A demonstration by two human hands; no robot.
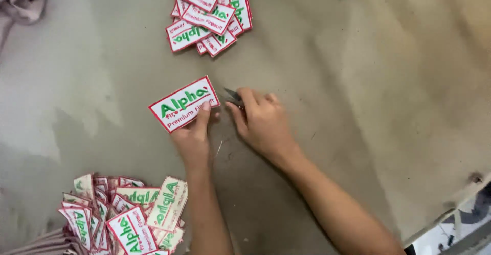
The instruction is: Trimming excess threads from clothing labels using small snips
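Grey table [358,55]: left hand [193,135] pinches a patch [183,103], right hand [261,119] grips snips [232,95].

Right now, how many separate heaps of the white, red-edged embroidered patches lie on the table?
2: one heap at the top, one bottom left; a single patch under the left hand.

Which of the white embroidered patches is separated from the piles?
The red-bordered white rectangular patch at centre, pinned by the left hand; all others lie heaped at top and bottom left.
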